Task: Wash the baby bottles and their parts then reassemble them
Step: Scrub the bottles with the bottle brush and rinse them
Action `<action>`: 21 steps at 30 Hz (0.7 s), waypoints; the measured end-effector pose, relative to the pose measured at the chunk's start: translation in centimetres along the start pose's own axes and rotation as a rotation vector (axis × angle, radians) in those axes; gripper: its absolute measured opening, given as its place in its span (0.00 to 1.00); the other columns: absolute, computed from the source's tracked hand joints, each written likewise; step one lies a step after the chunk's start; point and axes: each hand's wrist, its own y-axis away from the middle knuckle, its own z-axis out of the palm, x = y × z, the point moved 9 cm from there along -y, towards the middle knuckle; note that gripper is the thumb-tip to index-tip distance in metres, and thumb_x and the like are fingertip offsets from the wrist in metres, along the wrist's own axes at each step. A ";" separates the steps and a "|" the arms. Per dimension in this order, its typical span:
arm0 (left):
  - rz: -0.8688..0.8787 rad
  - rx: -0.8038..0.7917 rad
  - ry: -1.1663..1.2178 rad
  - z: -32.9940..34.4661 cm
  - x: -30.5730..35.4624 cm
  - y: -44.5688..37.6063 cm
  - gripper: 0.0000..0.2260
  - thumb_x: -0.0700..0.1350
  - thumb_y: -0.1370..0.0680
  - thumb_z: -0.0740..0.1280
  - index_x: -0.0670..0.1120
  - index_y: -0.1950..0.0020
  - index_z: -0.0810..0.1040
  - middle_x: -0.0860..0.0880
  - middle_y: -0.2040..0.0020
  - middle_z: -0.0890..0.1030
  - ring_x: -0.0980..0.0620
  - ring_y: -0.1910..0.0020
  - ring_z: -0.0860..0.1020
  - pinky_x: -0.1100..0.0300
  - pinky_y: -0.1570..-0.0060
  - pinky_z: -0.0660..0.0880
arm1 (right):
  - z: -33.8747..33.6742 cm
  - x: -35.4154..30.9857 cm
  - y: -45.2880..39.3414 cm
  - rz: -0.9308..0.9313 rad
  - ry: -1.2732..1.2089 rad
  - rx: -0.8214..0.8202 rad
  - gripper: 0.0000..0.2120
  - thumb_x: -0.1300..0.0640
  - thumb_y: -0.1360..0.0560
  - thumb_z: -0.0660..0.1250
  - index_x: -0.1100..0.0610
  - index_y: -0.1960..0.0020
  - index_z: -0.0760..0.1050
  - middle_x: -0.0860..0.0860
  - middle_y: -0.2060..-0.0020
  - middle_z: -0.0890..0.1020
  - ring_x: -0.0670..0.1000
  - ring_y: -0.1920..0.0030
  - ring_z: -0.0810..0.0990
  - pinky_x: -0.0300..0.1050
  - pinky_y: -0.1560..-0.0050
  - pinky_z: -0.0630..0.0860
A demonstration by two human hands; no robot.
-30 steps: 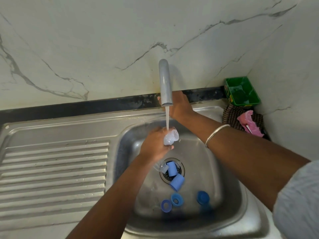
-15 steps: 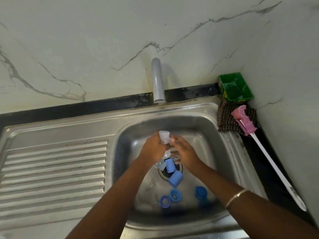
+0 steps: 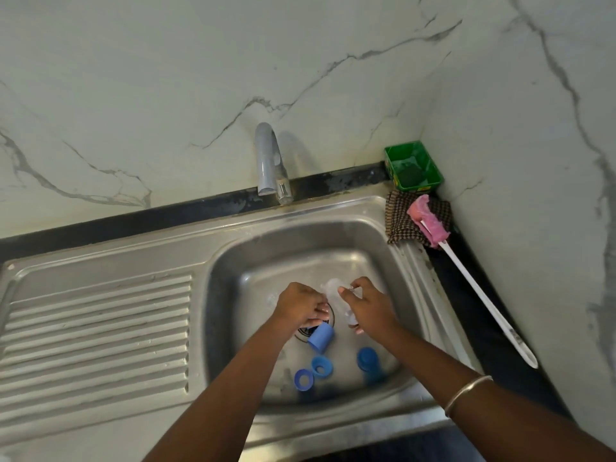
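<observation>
Washing looks early: the right hand [image 3: 368, 306] pinches a clear bottle [image 3: 336, 300] over the sink [image 3: 393, 248] basin's middle; the left hand [image 3: 301, 305] is curled near the drain, its grip unclear. Blue parts [image 3: 320, 336] lie unassembled toward the near edge. The drainboard [image 3: 96, 328] offers room left.

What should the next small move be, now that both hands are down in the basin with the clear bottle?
Probably reach for the pink bottle brush with the right hand. The clear bottle sits between both hands, the tap shows no stream, and the blue parts lie unwashed-looking by the drain. The left hand could steady the bottle meanwhile.
</observation>
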 end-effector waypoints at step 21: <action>0.192 0.455 -0.525 -4.9 -3.4 5.9 0.14 0.52 0.22 0.64 0.51 0.37 0.78 0.48 0.47 0.82 0.47 0.51 0.81 0.52 0.50 0.80 | -1.5 -5.0 2.3 -0.443 0.974 0.080 0.24 0.40 0.29 0.68 0.48 0.36 0.69 0.54 0.44 0.77 0.58 0.44 0.76 0.47 0.55 0.74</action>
